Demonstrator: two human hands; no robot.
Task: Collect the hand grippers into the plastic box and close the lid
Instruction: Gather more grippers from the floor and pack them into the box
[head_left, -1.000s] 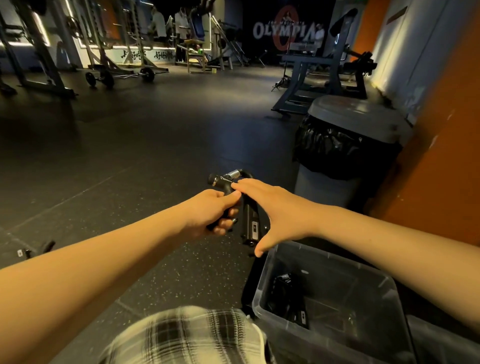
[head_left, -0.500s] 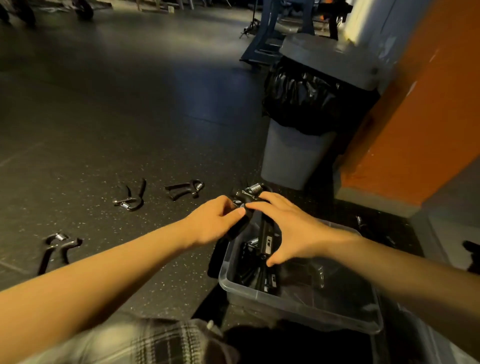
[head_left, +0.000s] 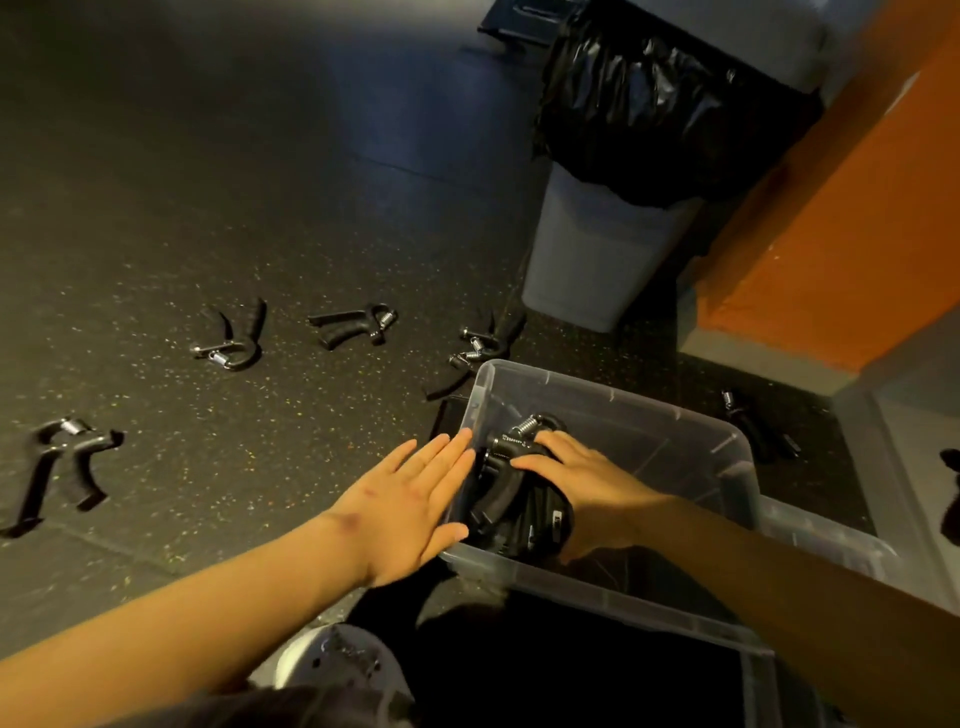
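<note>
Head view: right hand (head_left: 584, 483) holds hand gripper (head_left: 496, 499) inside plastic box (head_left: 613, 388)

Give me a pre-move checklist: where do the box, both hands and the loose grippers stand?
1. Hand gripper inside the plastic box: ok.
2. Right hand off it: not ok, fingers lie over it; grip cannot tell.
3. Left hand free: ok, open by the box wall.
4. Floor grippers collected: not ok, several lie outside.
5. Box closed: not ok, top open.
</note>
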